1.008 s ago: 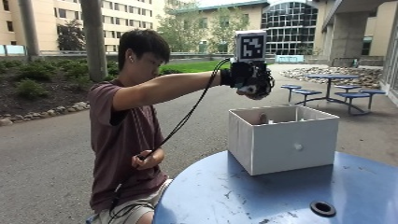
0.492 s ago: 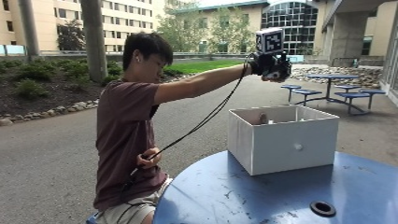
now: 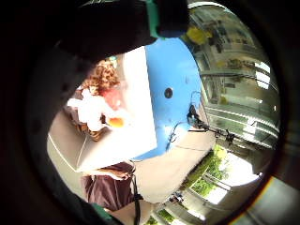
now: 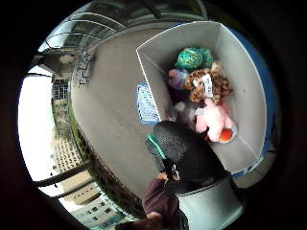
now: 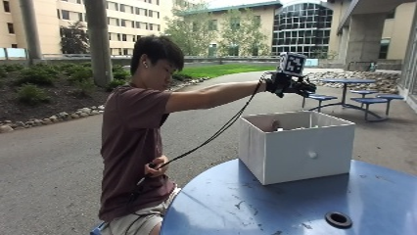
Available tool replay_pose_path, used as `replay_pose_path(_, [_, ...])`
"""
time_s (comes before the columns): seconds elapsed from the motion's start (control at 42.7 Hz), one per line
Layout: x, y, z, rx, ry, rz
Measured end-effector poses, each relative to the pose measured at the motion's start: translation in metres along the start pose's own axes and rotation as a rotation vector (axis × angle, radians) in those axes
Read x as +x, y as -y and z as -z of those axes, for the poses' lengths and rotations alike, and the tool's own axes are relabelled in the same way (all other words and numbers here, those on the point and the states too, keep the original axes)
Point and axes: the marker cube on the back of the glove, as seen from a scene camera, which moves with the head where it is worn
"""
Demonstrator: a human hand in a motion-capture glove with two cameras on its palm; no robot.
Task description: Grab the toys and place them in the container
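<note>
The round blue worktop (image 5: 273, 205) carries the white square container (image 5: 296, 147) near its edge. Inside it my toys lie heaped: a spotted brown plush (image 4: 208, 86), a pink one (image 4: 213, 122) with an orange tip, a green ball (image 4: 194, 58). My gloved right hand (image 5: 290, 84) hangs high above the opening; its fingers seem curled, but I cannot tell if they grasp anything.

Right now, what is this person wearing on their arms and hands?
The right hand wears a black glove; teal trim shows on it in the palm views. The arms are bare below the short sleeves of a maroon T-shirt. The other hand is bare.
</note>
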Motion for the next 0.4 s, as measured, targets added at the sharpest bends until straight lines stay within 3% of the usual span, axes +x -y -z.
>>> replay_pose_path(0.117, [0.004,0.006,-0.002,0.032,0.032,-0.217])
replay_pose_path(0.211, [0.01,-0.003,-0.009,0.066,0.024,-0.057])
replay_pose_path(0.281, [0.019,-0.005,-0.016,0.072,0.029,-0.075])
replay_pose_path(0.398, [0.016,-0.007,-0.022,0.101,0.051,0.051])
